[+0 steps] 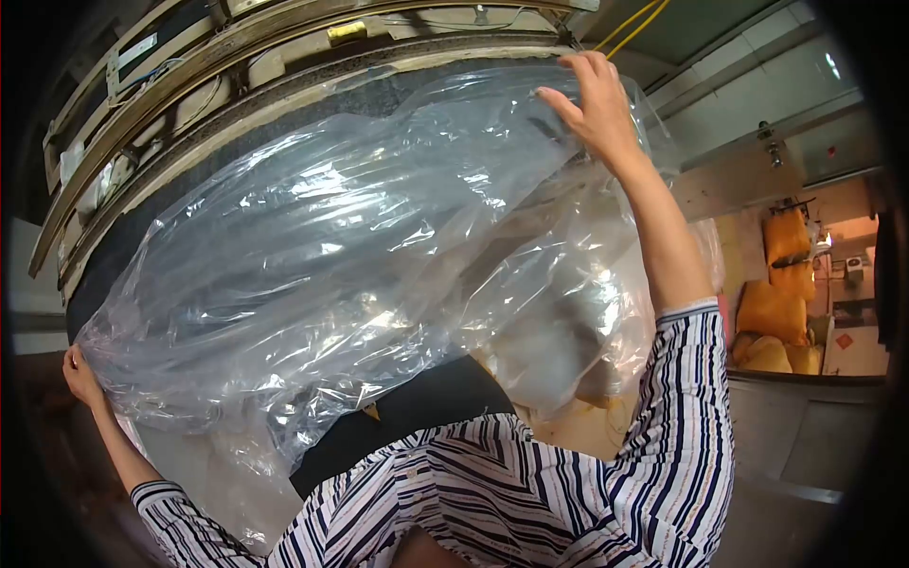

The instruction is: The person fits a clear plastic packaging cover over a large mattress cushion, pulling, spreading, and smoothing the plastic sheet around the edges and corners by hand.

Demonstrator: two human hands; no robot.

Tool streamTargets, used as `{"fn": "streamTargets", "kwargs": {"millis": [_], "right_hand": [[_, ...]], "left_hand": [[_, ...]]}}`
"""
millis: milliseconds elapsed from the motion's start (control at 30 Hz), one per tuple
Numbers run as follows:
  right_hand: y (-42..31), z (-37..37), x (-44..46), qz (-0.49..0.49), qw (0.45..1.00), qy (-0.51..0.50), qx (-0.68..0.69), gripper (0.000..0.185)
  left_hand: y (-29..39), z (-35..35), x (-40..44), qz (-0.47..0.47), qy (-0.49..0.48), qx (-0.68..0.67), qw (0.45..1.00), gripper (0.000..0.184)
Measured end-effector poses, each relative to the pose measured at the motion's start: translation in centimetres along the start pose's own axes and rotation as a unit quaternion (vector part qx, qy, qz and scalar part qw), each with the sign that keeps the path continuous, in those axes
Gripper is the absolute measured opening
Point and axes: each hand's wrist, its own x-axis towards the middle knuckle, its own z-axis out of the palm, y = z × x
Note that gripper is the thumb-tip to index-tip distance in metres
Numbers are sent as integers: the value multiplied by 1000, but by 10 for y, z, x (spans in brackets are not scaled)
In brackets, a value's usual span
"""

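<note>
A large sheet of clear, wrinkled plastic (331, 218) spreads over a dark surface (104, 260) and hangs down over its near edge. At the far left my left hand (82, 375) grips the gathered edge of the sheet, its fingers closed on the film. My right hand (598, 109) is at the sheet's upper right corner, fingers apart and thumb stretched out to the left, over the film. No plastic is visibly pinched between those fingers.
Behind the dark surface runs a machine frame with long rails (237, 47) and a yellow part (347, 33). Yellow cables (632, 26) rise at the top right. Orange sacks (772, 312) lie in the area at the right, beyond a metal panel (805, 435).
</note>
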Motion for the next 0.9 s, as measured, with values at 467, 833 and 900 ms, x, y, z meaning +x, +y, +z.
{"fn": "streamTargets", "kwargs": {"millis": [467,833,900], "right_hand": [[24,-8,50,283,793,-276,464,26],[13,50,-5,238,948,-104,182,21],[26,55,-2,229,940,-137,214,22]], "left_hand": [[-9,-3,-5,2,-5,-37,999,40],[14,-56,-12,-62,32,-159,985,40],[2,-84,-17,-77,16,-242,967,40]]}}
